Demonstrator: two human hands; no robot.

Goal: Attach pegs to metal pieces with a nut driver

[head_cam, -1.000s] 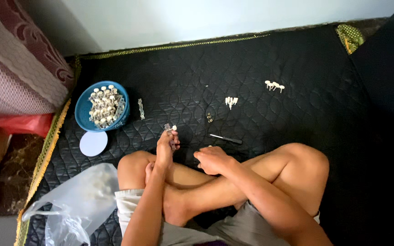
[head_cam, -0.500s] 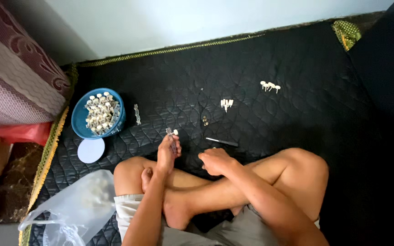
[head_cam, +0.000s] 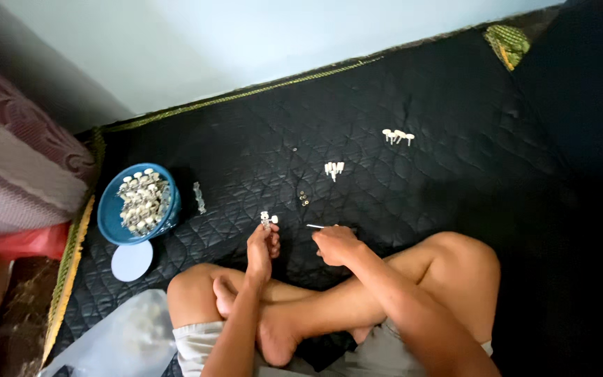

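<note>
I sit cross-legged on a black quilted mat [head_cam: 455, 105]. My left hand [head_cam: 261, 248] pinches a small white-knobbed metal part [head_cam: 268, 220] at its fingertips, held just above the mat. Right beside it, my right hand [head_cam: 335, 244] is closed on a thin dark tool [head_cam: 319, 226] whose tip points left toward that part. A blue bowl [head_cam: 113, 209] full of several similar white-knobbed parts [head_cam: 141, 202] stands to the left, out past my left knee.
Small clusters of white parts [head_cam: 334, 168] and white parts [head_cam: 398, 135] lie further out on the mat, with tiny screws [head_cam: 303, 199] and a metal strip [head_cam: 199, 197]. A pale round lid [head_cam: 132, 261], a clear plastic bag [head_cam: 116, 342] and striped cushions [head_cam: 15, 167] sit left.
The view has tilted and shifted a little. My right hand has slid onto the thin tool and closed on it; my left hand still holds the small part in the same place.
</note>
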